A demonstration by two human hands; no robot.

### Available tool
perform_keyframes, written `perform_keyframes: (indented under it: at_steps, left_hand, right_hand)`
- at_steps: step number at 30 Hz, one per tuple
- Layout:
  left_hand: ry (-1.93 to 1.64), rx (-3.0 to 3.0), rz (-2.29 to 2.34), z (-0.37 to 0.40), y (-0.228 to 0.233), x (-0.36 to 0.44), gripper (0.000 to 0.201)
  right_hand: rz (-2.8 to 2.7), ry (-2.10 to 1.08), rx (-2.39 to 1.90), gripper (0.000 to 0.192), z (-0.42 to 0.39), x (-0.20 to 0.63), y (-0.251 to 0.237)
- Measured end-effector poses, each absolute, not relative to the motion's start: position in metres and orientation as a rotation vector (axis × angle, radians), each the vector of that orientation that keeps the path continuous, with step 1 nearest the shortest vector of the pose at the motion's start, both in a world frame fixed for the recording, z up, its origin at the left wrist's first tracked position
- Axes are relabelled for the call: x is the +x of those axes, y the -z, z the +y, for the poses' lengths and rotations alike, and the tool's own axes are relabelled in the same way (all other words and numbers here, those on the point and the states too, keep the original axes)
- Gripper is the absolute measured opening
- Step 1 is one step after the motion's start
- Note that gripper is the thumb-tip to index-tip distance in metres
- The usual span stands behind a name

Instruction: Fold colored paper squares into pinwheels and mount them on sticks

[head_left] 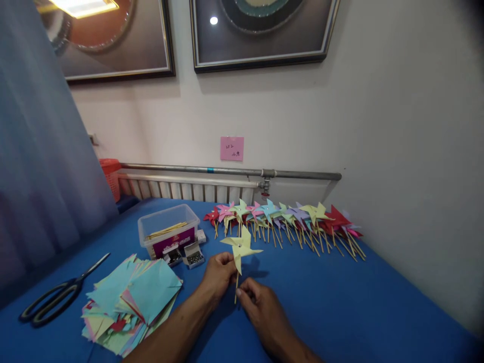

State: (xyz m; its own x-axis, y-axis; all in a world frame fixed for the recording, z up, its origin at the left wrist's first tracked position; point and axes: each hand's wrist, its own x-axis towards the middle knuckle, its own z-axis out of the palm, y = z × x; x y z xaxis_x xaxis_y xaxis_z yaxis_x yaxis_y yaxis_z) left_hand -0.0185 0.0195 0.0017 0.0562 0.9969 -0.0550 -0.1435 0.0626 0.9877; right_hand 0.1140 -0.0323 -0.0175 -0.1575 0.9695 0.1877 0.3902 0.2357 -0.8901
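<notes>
A pale yellow paper pinwheel (241,246) on a thin wooden stick stands upright above the blue table (340,302). My left hand (217,275) pinches it just below the paper blades. My right hand (257,302) grips the lower end of the stick. Both hands are close together at the table's middle front.
A row of several finished coloured pinwheels (287,222) lies along the wall. A clear plastic box (168,229) holds sticks, with small boxes of pins (194,257) beside it. A stack of coloured paper squares (130,302) and black scissors (56,297) lie at the left.
</notes>
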Motion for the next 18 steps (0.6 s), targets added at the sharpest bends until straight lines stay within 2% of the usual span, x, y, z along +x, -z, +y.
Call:
perform_keyframes:
  at_steps: [11, 18]
  left_hand:
    - [-1.157, 1.084, 1.061, 0.0197, 0.0024, -0.0154, 0.028]
    - [-1.163, 1.04, 1.031, 0.018, 0.0016, -0.0151, 0.023]
  right_hand:
    - [-1.563, -0.996, -1.337, 0.011, -0.0268, 0.1139, 0.0229]
    - [-1.561, -0.997, -1.367, 0.012, -0.0247, 0.1147, 0.0229]
